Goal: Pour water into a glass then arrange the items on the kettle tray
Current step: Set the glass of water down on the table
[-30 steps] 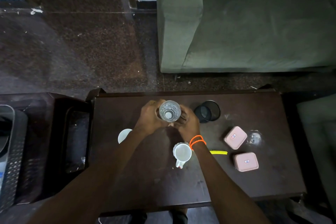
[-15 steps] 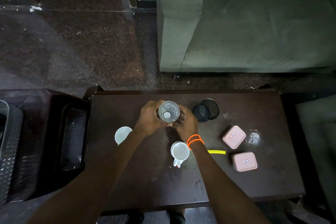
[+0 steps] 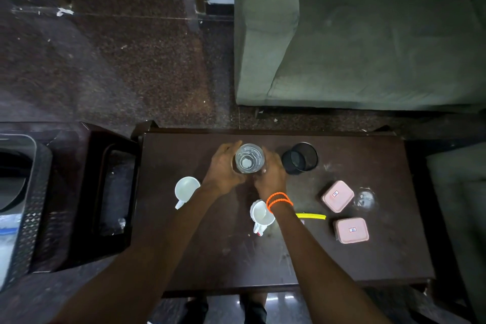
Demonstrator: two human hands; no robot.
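Left hand (image 3: 223, 166): curled round the left side of the clear bottle (image 3: 249, 158), fingers wrapped onto its wall, holding it just above centre of the frame.
Right hand (image 3: 271, 171): closed on the bottle's right and near side, an orange bracelet (image 3: 278, 200) on the wrist; both hands grip the same bottle.
Bottle: seen from straight above as a ring of clear plastic with a pale disc inside; whether that disc is a cap or the base seen through water is hard to tell from this angle.
Glass (image 3: 364, 198): small, clear, standing alone at centre right of the frame, just right of the upper pink box (image 3: 337, 196), well apart from the hands.
Table (image 3: 223, 258): dark wood, filling the lower middle of the frame.
Black mesh cup (image 3: 299, 158): just right of the right hand.
White mugs: one (image 3: 186, 190) left of the left forearm, one (image 3: 260, 214) partly under the right wrist.
Other items: a second pink box (image 3: 351, 230) below the first, a yellow strip (image 3: 311, 216) beside the right forearm.
Dark tray (image 3: 105, 192): on the side stand at the left of the frame, apart from every task item.
Change from half a second ago: hands, bottle and table items keep the same arrangement; only the camera view shifts slightly.
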